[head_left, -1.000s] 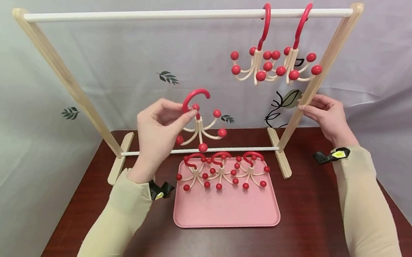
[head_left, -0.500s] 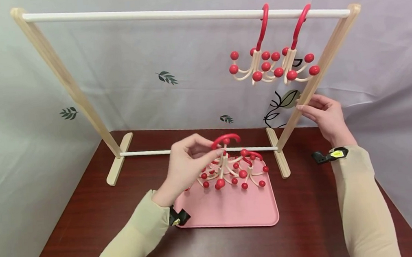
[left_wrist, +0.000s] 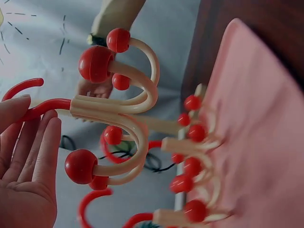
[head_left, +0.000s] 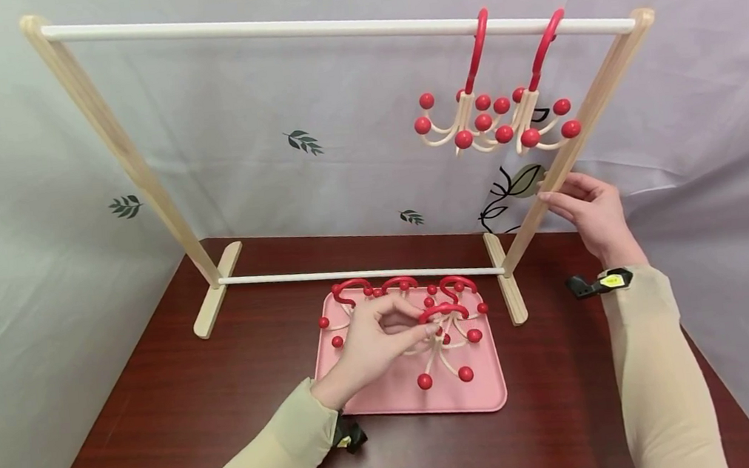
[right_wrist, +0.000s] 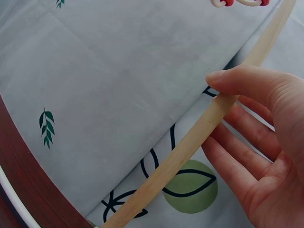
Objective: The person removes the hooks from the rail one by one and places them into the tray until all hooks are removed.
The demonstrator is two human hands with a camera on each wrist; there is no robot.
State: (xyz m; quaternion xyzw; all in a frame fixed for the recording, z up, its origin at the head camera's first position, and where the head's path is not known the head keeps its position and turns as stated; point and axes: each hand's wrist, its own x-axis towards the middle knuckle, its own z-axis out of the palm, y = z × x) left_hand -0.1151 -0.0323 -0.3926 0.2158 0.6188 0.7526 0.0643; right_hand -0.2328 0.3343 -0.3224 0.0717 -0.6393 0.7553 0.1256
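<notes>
Above the pink tray (head_left: pixel 389 400), our left hand (head_left: pixel 373 342) pinches a red-hooked hanger (left_wrist: pixel 92 108). Our right hand (head_left: pixel 595 218) holds the wooden rack post (right_wrist: pixel 178 153).

Everything is held up by a dark brown bench (head_left: pixel 143 418). A pink tray (head_left: pixel 484 388) is set in its middle. Farther back, a wooden rack (head_left: pixel 330 27) is stood, its left foot (head_left: pixel 210 312) put left of the tray, its right foot (head_left: pixel 513 300) put right.

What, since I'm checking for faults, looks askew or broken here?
Nothing stands out: the rack stands upright, two hangers hang from its top rail, and the hanger in the left hand shows no visible damage.
</notes>
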